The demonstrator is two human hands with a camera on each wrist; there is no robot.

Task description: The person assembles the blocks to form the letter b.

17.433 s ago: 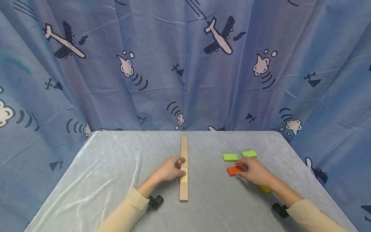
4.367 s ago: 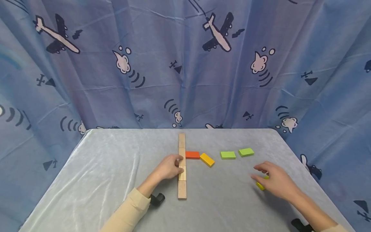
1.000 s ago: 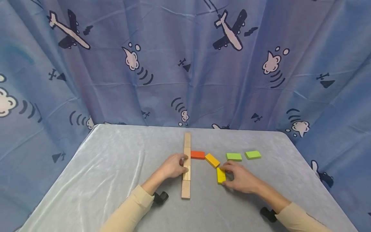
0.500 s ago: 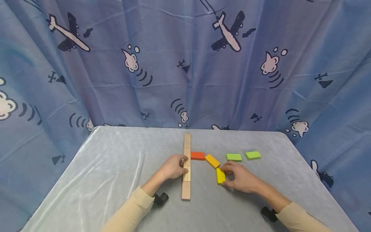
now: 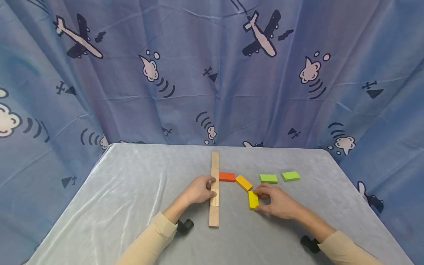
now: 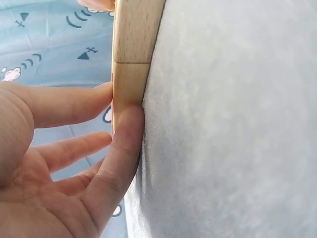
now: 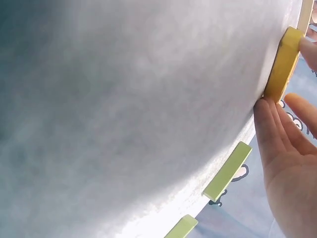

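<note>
Yellow blk. (image 5: 253,200): 1 pc., lay flat a little right of ctr., long side running near–far; far end at the near-right end of the orange blk. (image 5: 243,183), contact too fine to tell.
R. hand (image 5: 279,201): clamped on yellow blk., fingers at its far end, thumb at its near end.
Orange blk.: 1 pc., flat, set on a slant from far-left to near-right.
Red blk. (image 5: 226,177): 1 pc., flat, lay crosswise btwn. wooden row & orange blk.; left end against the row's right side.
Wooden row (image 5: 216,186): 4 plain blks. end to end, straight line near–far, left of the coloured pcs.
L. hand (image 5: 198,189): thumb & forefinger apart, tips resting on wooden row abt. midway.
Green blks. (image 5: 268,179): 2 pcs., flat, side by side w/ a gap, far-right of yellow blk.; right-hand one slightly askew.
Wrist cams. (image 5: 185,226): 2, blk. colour, 1 per wrist, next to cream sleeves (image 5: 149,235).
Table (image 5: 265,243): pale grey cloth, creased at left.
Curtain (image 5: 182,73): blue, w/ planes & clouds, hung at far side, also left & right.
</note>
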